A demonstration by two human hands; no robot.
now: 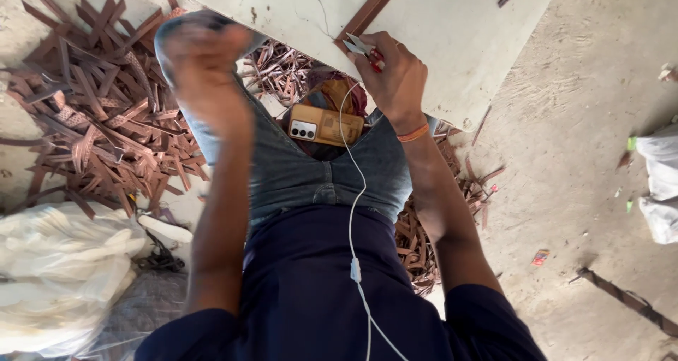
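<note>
My right hand [395,78] grips a small pair of snips with red handles [367,50], its blades at the near end of a brown strip [371,8] lying on the white board [296,8]. My left hand [205,64] is blurred, raised over my left knee, fingers curled; I cannot tell if it holds anything. A gold phone [325,124] rests in my lap between my jeans-clad thighs, with a white earphone cable [353,212] running from it down over my dark shirt.
A heap of brown strip offcuts [99,114] covers the floor at left and under my legs. White plastic sacks [56,276] lie at lower left, more white sacks [657,177] at the right edge. A dark strap [621,297] lies on the concrete floor.
</note>
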